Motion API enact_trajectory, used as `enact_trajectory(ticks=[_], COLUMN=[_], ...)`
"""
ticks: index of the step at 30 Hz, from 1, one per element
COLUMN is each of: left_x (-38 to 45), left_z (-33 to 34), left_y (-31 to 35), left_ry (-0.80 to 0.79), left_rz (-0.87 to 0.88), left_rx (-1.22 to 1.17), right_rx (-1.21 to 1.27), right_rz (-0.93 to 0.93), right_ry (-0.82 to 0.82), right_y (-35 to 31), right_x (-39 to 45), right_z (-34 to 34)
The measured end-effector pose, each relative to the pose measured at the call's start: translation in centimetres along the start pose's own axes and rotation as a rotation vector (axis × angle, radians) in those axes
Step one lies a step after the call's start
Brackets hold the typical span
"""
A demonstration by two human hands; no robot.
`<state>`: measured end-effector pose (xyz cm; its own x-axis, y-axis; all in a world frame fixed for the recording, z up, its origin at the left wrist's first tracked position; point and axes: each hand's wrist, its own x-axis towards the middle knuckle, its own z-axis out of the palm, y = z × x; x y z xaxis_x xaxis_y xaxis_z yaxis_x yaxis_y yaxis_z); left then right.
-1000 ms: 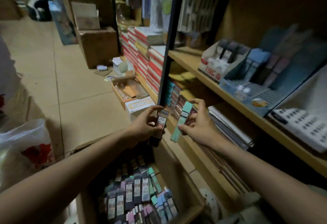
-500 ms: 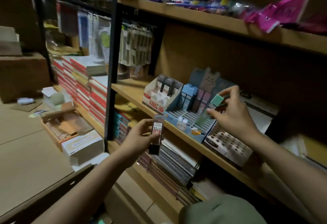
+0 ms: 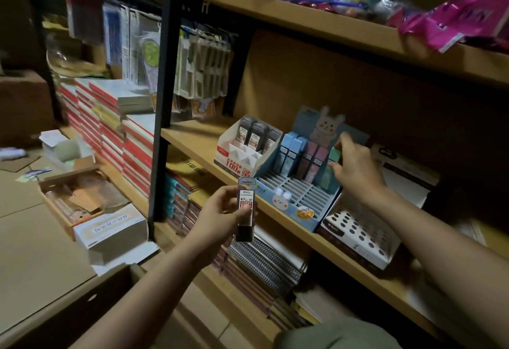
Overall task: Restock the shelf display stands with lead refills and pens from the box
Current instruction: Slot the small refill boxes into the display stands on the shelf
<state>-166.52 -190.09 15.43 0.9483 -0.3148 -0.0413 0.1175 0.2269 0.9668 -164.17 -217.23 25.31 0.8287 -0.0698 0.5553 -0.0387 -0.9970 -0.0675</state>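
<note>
Fingers of the right hand [image 3: 355, 168] pinch a mint refill case [image 3: 332, 160] into the bunny stand [image 3: 300, 197]; left hand [image 3: 220, 212] grips a dark case [image 3: 246, 209] mid-body: light, rigid, slick plastic.

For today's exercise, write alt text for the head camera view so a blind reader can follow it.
A person's right hand slots a green refill case into a blue bunny display stand on a wooden shelf, while the left hand holds a dark refill case upright below it.
</note>
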Motion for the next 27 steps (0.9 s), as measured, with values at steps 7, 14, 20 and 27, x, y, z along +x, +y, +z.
enact_trajectory(ticks=[7,14,20,27], left_x=[-0.1,-0.2,-0.3,-0.8], left_z=[1.0,0.6,0.9,0.7], left_y=[-0.4,-0.3,-0.4,0.0], left_ry=[-0.040,-0.034,-0.032,0.000], left_rz=[-0.012,-0.018,-0.016,0.014], left_rx=[-0.013,-0.012,0.013,0.030], right_rx=[0.114,-0.185,-0.210,-0.139], right_rz=[0.079,0.005,0.076,0.114], right_ry=[-0.047,0.039,0.013,-0.057], right_y=[0.0,-0.2,-0.3,-1.9], right_x=[1.1,1.5,1.1,1.1], right_z=[0.9,0.7,0.8,-0.9])
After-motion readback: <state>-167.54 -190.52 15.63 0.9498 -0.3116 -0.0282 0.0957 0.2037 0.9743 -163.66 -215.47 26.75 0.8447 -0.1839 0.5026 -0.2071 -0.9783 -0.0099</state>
